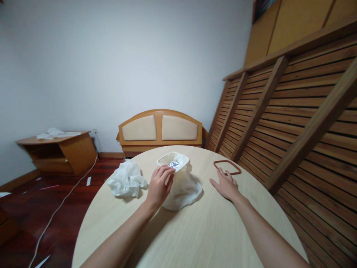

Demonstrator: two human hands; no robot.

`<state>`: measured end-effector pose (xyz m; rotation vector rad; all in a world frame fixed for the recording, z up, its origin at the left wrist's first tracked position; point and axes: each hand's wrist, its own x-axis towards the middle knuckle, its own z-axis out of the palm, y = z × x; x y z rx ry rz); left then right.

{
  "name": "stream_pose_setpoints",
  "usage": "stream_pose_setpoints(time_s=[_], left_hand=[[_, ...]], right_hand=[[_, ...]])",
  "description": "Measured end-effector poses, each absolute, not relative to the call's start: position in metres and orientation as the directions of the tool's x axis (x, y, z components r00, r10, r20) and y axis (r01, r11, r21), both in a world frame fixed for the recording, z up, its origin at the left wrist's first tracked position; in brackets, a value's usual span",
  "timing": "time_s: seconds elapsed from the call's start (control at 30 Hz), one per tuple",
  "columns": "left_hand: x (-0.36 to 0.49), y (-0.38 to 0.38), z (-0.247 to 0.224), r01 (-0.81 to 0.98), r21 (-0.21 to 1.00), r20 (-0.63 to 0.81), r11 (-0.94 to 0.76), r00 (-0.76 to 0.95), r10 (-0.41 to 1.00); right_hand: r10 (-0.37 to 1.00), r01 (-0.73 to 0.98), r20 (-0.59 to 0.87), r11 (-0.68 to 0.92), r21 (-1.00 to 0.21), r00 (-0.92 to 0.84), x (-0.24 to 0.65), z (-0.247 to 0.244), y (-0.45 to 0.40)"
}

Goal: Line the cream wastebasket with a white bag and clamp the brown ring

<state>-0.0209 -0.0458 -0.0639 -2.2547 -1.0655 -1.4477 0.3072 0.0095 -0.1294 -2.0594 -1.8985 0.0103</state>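
A small bin lined with a whitish plastic bag stands near the middle of the round table, with something silvery inside its mouth. My left hand is at the bin's left rim, fingers bent and closed together; what they hold, if anything, is hidden. My right hand rests on the table to the right, fingers spread, fingertips at the near edge of a reddish-brown ring-shaped frame with rounded corners. Left of the bin lies a crumpled white plastic bag.
Behind the table stands a wooden headboard with cream panels. A slatted wooden frame leans along the right side. At the left are a low cabinet, a cable and scraps on the dark red floor.
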Motion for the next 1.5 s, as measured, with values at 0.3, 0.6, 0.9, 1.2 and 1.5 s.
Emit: stream_pose_setpoints(time_s=[0.3, 0.6, 0.9, 1.2, 1.5], left_hand=[[-0.031, -0.03, -0.07, 0.645, 0.169, 0.856, -0.746, 0.279, 0.435], [-0.037, -0.03, -0.07, 0.659, 0.142, 0.789, -0.739, 0.375, 0.487], [-0.036, -0.037, -0.069, 0.681, 0.108, 0.789, -0.724, 0.385, 0.479], [-0.009, -0.069, -0.061, 0.664, -0.124, 0.752, -0.738, 0.548, 0.367], [0.003, -0.068, -0.071, 0.774, -0.08, 0.591, -0.628, 0.544, 0.596]], right_hand=[[0.698, 0.635, 0.502, 0.7, -0.327, -0.511, 0.249, -0.082, -0.035], [0.63, 0.579, 0.398, 0.775, -0.254, -0.667, 0.236, -0.081, -0.048], [0.649, 0.634, 0.396, 0.75, -0.188, -0.65, 0.236, -0.086, -0.041], [0.612, 0.614, 0.568, 0.757, -0.221, -0.55, 0.239, -0.068, -0.048], [0.538, 0.59, 0.662, 0.788, -0.176, -0.521, 0.237, -0.063, -0.053]])
